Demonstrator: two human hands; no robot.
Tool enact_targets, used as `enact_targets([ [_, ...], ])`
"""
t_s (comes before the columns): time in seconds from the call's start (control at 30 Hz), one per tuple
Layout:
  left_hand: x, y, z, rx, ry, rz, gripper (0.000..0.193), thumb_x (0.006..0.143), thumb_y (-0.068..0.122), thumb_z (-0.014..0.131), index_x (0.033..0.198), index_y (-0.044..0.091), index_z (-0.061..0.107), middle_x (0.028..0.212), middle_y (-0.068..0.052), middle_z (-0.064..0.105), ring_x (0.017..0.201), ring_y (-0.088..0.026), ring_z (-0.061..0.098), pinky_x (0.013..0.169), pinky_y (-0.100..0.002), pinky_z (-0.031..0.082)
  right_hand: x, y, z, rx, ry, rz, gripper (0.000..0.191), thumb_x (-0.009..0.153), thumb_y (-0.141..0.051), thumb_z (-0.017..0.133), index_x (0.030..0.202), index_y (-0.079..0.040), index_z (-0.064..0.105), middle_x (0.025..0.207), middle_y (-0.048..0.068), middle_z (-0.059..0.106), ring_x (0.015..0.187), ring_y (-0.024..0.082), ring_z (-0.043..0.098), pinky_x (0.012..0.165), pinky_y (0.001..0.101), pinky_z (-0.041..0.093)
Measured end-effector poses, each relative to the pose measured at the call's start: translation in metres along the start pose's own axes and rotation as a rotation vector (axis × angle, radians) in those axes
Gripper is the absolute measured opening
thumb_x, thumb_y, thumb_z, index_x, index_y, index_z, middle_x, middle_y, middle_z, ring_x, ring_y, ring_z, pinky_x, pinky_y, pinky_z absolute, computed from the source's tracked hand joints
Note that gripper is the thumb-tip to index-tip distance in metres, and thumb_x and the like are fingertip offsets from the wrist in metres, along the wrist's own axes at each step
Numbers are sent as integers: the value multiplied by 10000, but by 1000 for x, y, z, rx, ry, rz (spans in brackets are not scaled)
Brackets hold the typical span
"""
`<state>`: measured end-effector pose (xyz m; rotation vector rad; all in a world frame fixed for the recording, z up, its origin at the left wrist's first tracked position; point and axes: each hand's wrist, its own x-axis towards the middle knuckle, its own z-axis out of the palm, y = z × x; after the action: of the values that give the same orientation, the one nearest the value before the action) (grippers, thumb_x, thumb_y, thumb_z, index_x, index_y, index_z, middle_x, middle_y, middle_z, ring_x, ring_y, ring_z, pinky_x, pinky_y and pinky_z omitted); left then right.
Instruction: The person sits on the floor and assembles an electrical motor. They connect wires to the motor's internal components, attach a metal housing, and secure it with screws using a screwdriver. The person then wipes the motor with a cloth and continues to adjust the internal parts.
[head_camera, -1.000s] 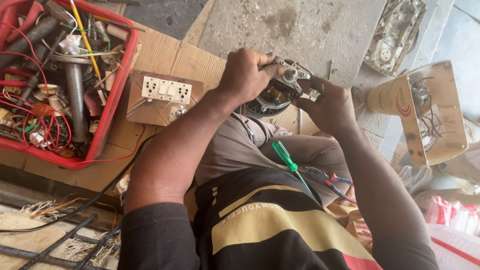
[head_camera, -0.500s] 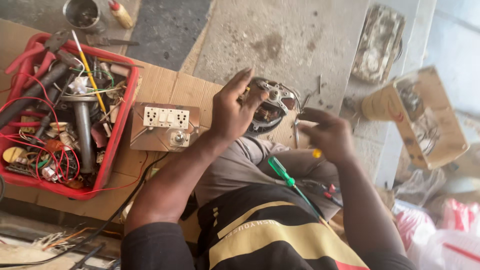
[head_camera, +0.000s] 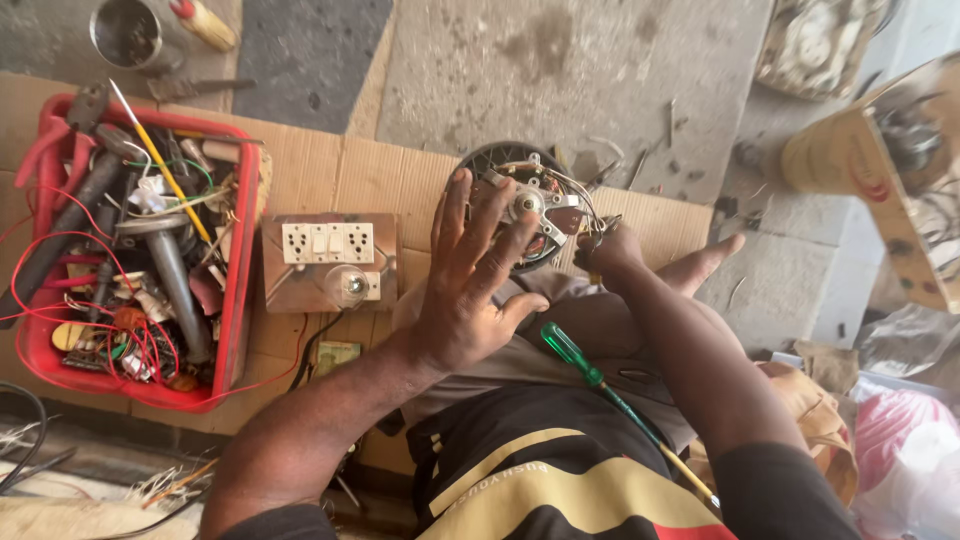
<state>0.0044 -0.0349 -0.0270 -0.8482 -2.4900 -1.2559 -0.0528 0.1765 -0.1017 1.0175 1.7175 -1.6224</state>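
I saw the left hand (head_camera: 470, 290) spread wide, its fingers apart, lying flat against the near left side of the round motor (head_camera: 525, 205). It was pressing on it, not squeezing anything. The motor sat by the knee, at the far edge of the cardboard sheet (head_camera: 350, 175). The right hand (head_camera: 608, 252) was curled tight just right of the motor (I could not tell what it pinched, only that wires ran there). A green screwdriver (head_camera: 568, 350) lay on the lap, touching no hand. To the left sat a wooden switch board (head_camera: 330, 262), and further left a red crate (head_camera: 238, 250) full of tools and wires. Far left stood a metal cup (head_camera: 125, 32)
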Motion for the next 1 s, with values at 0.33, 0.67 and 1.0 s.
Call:
enact_targets([
  [0.33, -10, -24, 41, 269, 8, 1, 1056, 758, 117, 967, 1593, 288, 343, 1642, -169, 243, 1535, -475, 222, 1282, -660, 264, 39, 24, 6, -741, 155, -203, 359, 820, -214, 766, 1129, -44, 702, 987, 179, 737, 939, 333, 726, 780, 420, 581],
  [0.67, -17, -45, 60, 398, 146, 111, 729, 957, 14, 861, 1502, 244, 435, 1568, -187, 325, 1513, -390, 317, 1280, -645, 294, 27, 17, 5, -833, 144, -197, 409, 822, -313, 759, 1179, -116, 730, 1078, 198, 740, 1036, 389, 702, 908, 477, 555],
  [1.0, 12, -46, 52, 327, 153, 84, 939, 840, 96, 958, 1558, 284, 382, 1570, -191, 310, 1497, -398, 283, 1295, -566, 276, 34, 21, 3, -950, 119, -310, 506, 787, -410, 795, 1153, -71, 708, 1071, 194, 746, 1011, 368, 708, 884, 458, 568],
])
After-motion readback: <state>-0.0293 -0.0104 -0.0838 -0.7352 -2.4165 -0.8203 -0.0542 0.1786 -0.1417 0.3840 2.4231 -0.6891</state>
